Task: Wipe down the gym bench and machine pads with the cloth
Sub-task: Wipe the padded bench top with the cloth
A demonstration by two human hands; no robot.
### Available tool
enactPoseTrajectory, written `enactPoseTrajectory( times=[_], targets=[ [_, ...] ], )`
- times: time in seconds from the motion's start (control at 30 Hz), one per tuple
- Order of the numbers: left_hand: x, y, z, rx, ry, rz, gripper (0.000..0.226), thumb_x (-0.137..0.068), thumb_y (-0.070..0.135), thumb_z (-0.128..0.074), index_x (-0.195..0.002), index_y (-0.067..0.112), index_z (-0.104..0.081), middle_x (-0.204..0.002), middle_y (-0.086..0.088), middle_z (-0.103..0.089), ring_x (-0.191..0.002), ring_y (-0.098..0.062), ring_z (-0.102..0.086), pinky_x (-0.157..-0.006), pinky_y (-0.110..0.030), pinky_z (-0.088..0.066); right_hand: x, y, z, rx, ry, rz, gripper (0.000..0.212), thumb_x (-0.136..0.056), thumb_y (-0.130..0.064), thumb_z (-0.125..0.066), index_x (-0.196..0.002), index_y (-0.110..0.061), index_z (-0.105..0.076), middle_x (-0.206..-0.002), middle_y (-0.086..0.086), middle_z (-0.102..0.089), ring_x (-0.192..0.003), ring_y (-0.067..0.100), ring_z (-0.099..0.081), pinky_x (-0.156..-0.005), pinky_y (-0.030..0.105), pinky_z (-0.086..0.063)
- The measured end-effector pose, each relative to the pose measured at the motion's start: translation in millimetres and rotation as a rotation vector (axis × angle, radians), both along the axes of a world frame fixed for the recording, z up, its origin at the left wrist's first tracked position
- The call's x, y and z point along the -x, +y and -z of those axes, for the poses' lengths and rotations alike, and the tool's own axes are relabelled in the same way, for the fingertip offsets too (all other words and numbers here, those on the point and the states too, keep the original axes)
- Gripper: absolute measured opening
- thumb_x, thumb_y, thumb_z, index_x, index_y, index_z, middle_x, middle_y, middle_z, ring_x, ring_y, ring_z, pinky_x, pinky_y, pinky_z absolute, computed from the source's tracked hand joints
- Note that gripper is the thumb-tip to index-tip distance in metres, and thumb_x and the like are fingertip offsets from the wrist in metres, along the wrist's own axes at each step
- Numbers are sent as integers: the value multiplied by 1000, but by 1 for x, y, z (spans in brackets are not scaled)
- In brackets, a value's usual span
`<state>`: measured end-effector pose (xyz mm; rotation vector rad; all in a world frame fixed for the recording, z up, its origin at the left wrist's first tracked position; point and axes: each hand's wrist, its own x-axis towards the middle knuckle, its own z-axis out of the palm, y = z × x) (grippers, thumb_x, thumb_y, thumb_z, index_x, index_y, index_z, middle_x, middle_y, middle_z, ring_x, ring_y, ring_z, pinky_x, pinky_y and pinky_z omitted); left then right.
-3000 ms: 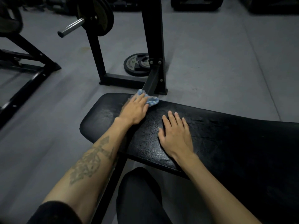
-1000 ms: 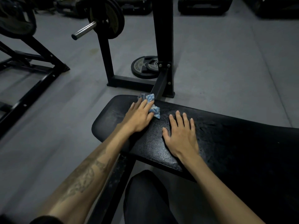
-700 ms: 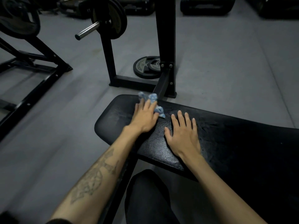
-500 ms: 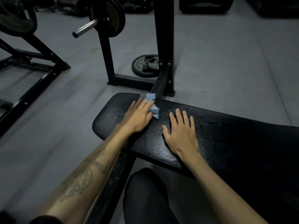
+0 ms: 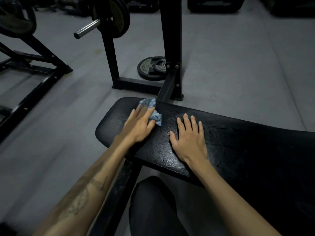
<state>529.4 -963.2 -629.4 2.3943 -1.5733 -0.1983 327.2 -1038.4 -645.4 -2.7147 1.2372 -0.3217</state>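
cloth (image 5: 152, 111), blue and white and crumpled, lies on the black worktop (image 5: 238, 143) near its rounded far-left end. left hand (image 5: 139, 126) lies palm down on the cloth with fingers (image 5: 144, 113) straight and pressed flat, so the grip is a flat press and not a pinch; the fingertips are blurred, so whether they reach the pad's far edge cannot be told for sure. part of the cloth sticks out past the fingertips and another fold shows at the thumb side, toward the other hand. left forearm carries a dark tattoo (image 5: 80, 201).

right hand (image 5: 189, 139) rests flat on the worktop just beside the left, apart from the cloth, fingers straight and slightly spread, thumb out to the side, holding nothing. the pad's surface is textured and shows scuffed, cracked patches to the right of this hand.

below the worktop's near edge a dark-clothed knee (image 5: 153, 201) shows, and a black frame leg (image 5: 119, 189) runs down under the left forearm.

on the grey floor (image 5: 238, 74) beyond the pad stands a black rack (image 5: 170, 48), its brace meeting the worktop's far edge near the cloth. a weight plate (image 5: 150, 68) lies flat on the floor behind the rack's upright. a barbell end (image 5: 87, 29) with plates on it sits on the rack's left post. another black frame (image 5: 34, 65) stands at far left.
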Motion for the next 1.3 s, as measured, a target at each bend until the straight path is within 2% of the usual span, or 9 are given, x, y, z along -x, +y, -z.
enactPoseTrajectory(
  times=[0.13, 0.33, 0.4, 0.5, 0.63, 0.9, 0.97, 1.1, 1.3],
  targets=[
    [8, -9, -1, -6, 54, -242, 58, -108, 35, -36, -162, 18, -24, -172, -11, -12, -159, -35, 1, -128, -50, -1, 0, 1, -1, 5, 7, 1, 70, -99, -55, -27, -158, -16, -31, -167, 12, -23, -155, 32, -14, -126, 52, -7],
    [36, 6, 2, -30, 21, 28, 59, -107, 45, -31, -162, 24, -25, -172, -5, -15, -159, -29, -3, -128, -46, -1, 0, 0, 0, 22, 2, 3, 71, -98, -55, -25, -156, -14, -35, -165, 13, -27, -154, 33, -19, -125, 53, -12],
    [22, 13, 2, -32, -20, 28, 64, -102, 52, -26, -161, 28, -27, -171, -2, -20, -159, -26, -8, -128, -46, -3, 0, 0, -1, 12, 7, 0, 71, -99, -55, -26, -157, -15, -33, -166, 13, -25, -154, 32, -17, -126, 52, -10],
    [5, 15, 1, -44, -33, -86, 58, -107, 47, -31, -162, 28, -25, -172, -4, -14, -160, -25, -4, -129, -45, -1, 1, 0, -2, 5, 18, -7, 68, -102, -53, -30, -159, -16, -29, -167, 11, -20, -155, 31, -13, -126, 50, -6],
    [23, 10, 2, 2, -6, -171, 56, -107, 38, -36, -160, 20, -29, -170, -10, -19, -158, -34, -8, -128, -50, -8, 0, 0, -1, 9, 7, 1, 69, -100, -54, -29, -158, -15, -31, -166, 12, -23, -155, 32, -15, -126, 52, -8],
    [18, 42, -2, -18, -38, 137, 73, -95, 60, -20, -156, 26, -41, -166, -4, -34, -156, -27, -21, -128, -45, -11, 0, 1, 0, 5, 16, -5, 71, -99, -55, -25, -158, -15, -31, -166, 12, -23, -155, 32, -15, -126, 52, -8],
    [7, 43, -5, -33, -81, 55, 69, -98, 57, -21, -157, 25, -38, -166, -5, -32, -157, -27, -19, -128, -45, -7, 1, 0, -1, 6, 21, -7, 71, -100, -55, -24, -158, -15, -30, -167, 12, -22, -155, 32, -14, -126, 52, -8],
    [30, 32, -1, -25, 4, -151, 57, -108, 44, -32, -160, 20, -30, -170, -9, -19, -159, -31, -4, -127, -46, -3, 0, 0, -1, 2, 29, -5, 68, -101, -54, -27, -158, -15, -29, -167, 12, -20, -155, 31, -12, -126, 52, -7],
    [42, 54, 3, -19, -50, 114, 72, -97, 60, -15, -158, 28, -36, -169, 0, -26, -159, -22, -12, -129, -42, -2, 1, 1, -2, -2, 22, -6, 71, -100, -54, -23, -158, -15, -29, -167, 12, -20, -155, 32, -12, -126, 51, -6]
  ],
)
